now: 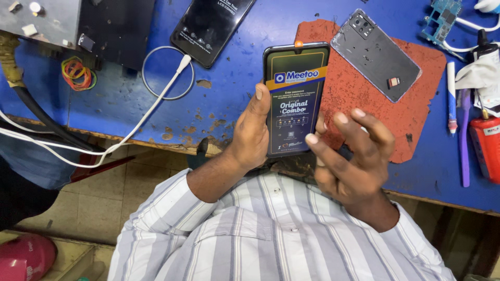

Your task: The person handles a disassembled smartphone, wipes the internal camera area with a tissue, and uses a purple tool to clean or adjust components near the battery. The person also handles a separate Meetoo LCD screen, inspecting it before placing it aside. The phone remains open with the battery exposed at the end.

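My left hand (249,136) grips a black phone screen panel (295,93) by its left edge, thumb on the front; a printed protective film with a blue and yellow band covers it. It is held upright over the blue workbench (234,62). My right hand (348,156) hovers by the panel's lower right corner, fingers spread and curled, holding nothing that I can see. Beyond lies a grey phone back cover (376,54), on a worn red mat (359,93).
A second black phone (211,26) lies at the top, plugged into a white cable (156,99). Coloured rubber bands (77,74) lie at left. At right are a circuit board (441,20), a white pen (451,96), a purple tool (464,140) and a red bottle (486,148).
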